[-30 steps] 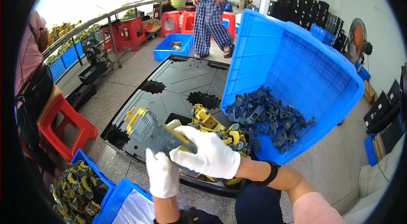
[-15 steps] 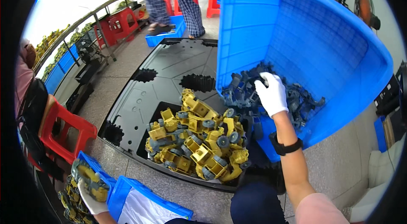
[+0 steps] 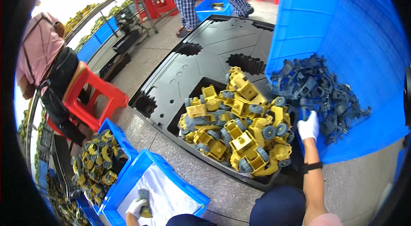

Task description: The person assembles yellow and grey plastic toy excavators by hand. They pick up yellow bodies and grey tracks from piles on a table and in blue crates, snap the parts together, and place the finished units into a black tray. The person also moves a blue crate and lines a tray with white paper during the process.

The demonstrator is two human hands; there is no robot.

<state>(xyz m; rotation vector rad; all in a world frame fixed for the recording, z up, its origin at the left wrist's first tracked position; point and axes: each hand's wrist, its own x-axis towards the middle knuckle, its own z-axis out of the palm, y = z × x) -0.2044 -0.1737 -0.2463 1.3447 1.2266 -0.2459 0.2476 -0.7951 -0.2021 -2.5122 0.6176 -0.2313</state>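
Observation:
My left hand (image 3: 136, 209), in a white glove, is closed around a grey and yellow toy vehicle (image 3: 145, 203). It is over a blue crate (image 3: 177, 178) lined with a white sheet. At the right, my gloved right hand (image 3: 308, 128) pinches a dark grey plastic part (image 3: 304, 112) at the near edge of a heap of similar parts (image 3: 317, 84). That heap lies inside a large blue bin (image 3: 308, 16) tipped on its side. Between my hands, yellow toy trucks (image 3: 244, 140) with grey wheels are piled on a black plastic pallet (image 3: 201, 65).
Left of the lined crate stands another blue crate (image 3: 122, 142) full of yellow toy vehicles. A red stool (image 3: 100, 97) is beside a seated person in pink (image 3: 45, 40). Beyond the pallet, a person in checked trousers (image 3: 185, 1) stands near a blue crate (image 3: 205, 7).
My left hand has moved right with the toy, from beside the crates to over the lined one. My right hand has drawn toward me from the heap's middle. The view has shifted left.

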